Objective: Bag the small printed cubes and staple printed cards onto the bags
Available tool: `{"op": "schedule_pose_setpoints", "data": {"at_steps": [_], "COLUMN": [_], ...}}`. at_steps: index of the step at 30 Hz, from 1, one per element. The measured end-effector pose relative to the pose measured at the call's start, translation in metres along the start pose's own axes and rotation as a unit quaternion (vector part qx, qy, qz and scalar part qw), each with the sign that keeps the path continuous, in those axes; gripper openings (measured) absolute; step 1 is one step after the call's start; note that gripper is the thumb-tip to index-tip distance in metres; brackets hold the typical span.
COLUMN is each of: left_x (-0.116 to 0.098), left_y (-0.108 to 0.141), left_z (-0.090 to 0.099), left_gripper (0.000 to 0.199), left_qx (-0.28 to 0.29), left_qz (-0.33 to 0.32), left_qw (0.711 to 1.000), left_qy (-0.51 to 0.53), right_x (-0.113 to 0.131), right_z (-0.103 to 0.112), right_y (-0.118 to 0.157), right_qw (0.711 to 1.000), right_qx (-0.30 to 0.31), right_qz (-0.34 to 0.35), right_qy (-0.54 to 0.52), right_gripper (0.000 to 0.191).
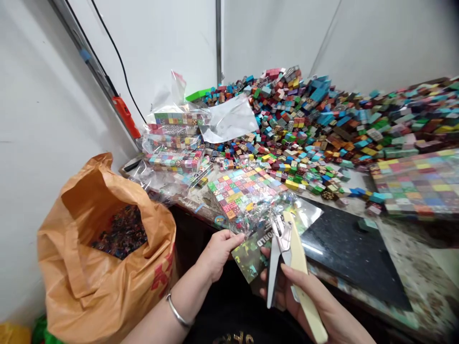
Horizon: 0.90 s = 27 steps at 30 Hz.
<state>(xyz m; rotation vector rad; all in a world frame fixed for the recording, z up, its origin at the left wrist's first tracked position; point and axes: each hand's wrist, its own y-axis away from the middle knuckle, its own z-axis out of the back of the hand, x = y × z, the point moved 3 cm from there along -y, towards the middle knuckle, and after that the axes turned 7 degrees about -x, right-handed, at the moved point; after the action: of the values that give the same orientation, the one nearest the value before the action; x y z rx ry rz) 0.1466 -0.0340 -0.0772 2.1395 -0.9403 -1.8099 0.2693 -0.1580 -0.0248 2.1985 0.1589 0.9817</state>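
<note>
My left hand [220, 253] pinches the edge of a clear plastic bag with thumb and fingers. Inside the bag lies a flat block of small multicoloured printed cubes [247, 188]. A dark green printed card [251, 258] reading "WORLD" sits at the bag's near end, between my hands. My right hand [290, 291] is wrapped round a plier stapler [298, 253] with a cream handle and a grey metal lever. Its metal jaws point away from me and overlap the bag and card in view; whether they grip them I cannot tell.
Loose coloured cubes [308, 119] are heaped along the wall. Bagged cube blocks [175, 143] are stacked at the back left. On the right is another cube block [419, 184], beside a black slab [355, 253]. An orange sack [103, 296] with dark small pieces stands left of the table.
</note>
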Motion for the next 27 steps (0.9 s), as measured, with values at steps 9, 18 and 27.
{"op": "schedule_pose_setpoints", "data": {"at_steps": [9, 18, 27], "left_x": [-0.005, -0.002, 0.009], "left_y": [-0.003, 0.002, 0.018], "left_z": [0.007, 0.002, -0.008], "left_gripper": [0.042, 0.037, 0.039], "left_qx": [0.023, 0.05, 0.037], "left_qz": [0.063, 0.058, 0.084], "left_qw": [0.997, 0.996, 0.994], "left_qy": [0.03, 0.05, 0.067], "right_x": [-0.008, -0.007, -0.007], "right_z": [-0.002, -0.004, -0.009], "right_y": [-0.003, -0.005, -0.004], "right_qw": [0.999, 0.997, 0.998], "right_qx": [0.031, 0.026, 0.033], "right_qz": [0.004, 0.022, 0.027], "right_qy": [-0.044, -0.067, -0.056], "right_gripper": [0.041, 0.043, 0.028]}}
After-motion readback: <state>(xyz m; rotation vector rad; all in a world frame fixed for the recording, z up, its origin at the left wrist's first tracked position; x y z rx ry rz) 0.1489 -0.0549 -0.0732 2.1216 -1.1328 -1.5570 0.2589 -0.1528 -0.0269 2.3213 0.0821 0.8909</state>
